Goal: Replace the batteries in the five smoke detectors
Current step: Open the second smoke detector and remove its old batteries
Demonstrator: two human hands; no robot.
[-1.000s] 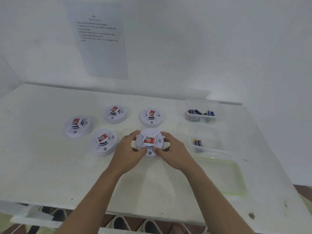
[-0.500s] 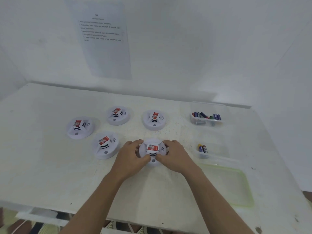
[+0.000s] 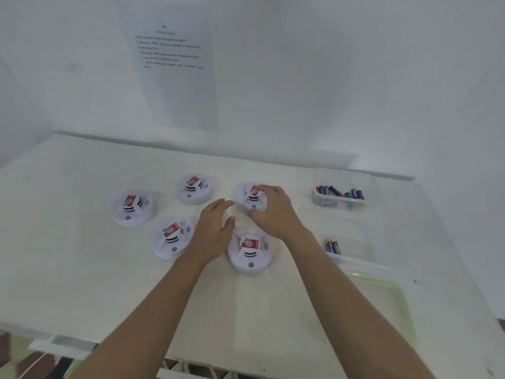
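Note:
Several white round smoke detectors with red labels lie on the white table (image 3: 82,269). My right hand (image 3: 276,212) grips the back right detector (image 3: 244,199), thumb at its front edge and fingers curled over its top and right side. My left hand (image 3: 214,228) hovers with straight fingers just left of that detector, touching nothing that I can see. The detector nearest to me (image 3: 250,251) lies free between my wrists. Other detectors sit at the front left (image 3: 172,237), the far left (image 3: 133,208) and the back middle (image 3: 193,188).
A clear box (image 3: 343,176) at the back right holds several batteries. A nearer clear box (image 3: 355,250) holds two batteries (image 3: 332,246). A green-rimmed tray (image 3: 393,296) lies at the right front. A printed sheet (image 3: 172,64) hangs on the wall.
Both hands let go of the nearest detector and moved away from me. The right hand now holds the back right detector; the left hand has opened beside it.

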